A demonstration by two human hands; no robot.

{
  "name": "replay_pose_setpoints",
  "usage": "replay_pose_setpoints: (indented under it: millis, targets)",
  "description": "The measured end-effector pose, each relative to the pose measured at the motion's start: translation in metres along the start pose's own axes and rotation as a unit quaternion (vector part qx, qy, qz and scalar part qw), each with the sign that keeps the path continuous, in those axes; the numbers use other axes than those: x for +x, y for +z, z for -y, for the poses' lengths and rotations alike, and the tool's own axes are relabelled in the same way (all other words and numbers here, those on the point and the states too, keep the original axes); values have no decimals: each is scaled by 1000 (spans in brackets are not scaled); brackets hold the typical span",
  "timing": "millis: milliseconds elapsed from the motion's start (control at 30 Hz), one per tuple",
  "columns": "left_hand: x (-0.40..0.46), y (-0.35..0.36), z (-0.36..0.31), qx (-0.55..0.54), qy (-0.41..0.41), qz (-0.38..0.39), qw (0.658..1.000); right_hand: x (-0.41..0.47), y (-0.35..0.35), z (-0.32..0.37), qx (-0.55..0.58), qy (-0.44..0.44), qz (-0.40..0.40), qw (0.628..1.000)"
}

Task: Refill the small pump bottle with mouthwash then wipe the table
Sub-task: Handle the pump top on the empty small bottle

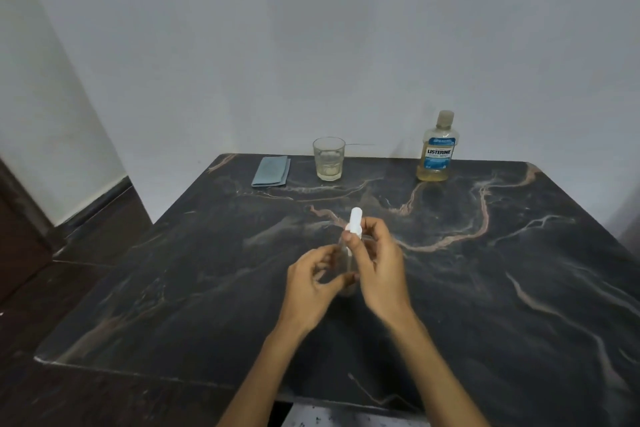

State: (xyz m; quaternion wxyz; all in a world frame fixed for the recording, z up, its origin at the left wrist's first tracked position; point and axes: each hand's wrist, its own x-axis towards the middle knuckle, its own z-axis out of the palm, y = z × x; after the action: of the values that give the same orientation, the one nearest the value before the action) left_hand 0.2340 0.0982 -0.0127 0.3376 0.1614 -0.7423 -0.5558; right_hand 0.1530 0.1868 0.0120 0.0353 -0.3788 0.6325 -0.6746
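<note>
A small clear pump bottle (347, 262) with a white pump top (355, 221) stands upright at the middle of the dark marble table (502, 288). My left hand (311, 282) grips the bottle's clear body from the left. My right hand (375, 265) pinches the white pump top with thumb and fingers. The mouthwash bottle (435, 149), with yellowish liquid low inside and its cap on, stands at the far right edge. A folded light-blue cloth (272, 170) lies flat at the far left of the table.
A drinking glass (328, 158) with a little pale liquid stands at the back between cloth and mouthwash. A white wall rises right behind the table. Dark floor shows to the left of the table's edge.
</note>
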Motion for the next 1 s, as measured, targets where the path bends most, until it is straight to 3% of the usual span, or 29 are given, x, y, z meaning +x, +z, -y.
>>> replay_pose_setpoints:
  millis: [300, 533, 1000]
  targets:
    - [-12, 10, 17, -23, -16, 9, 1000, -15, 7, -7, -42, 21, -21, 999]
    - [-17, 16, 22, 16, 5, 86, 996, -15, 15, -12, -81, 4, -20, 996]
    - [-16, 20, 33, 53, 15, 77, 996, -14, 16, -15, -100, -14, -21, 995]
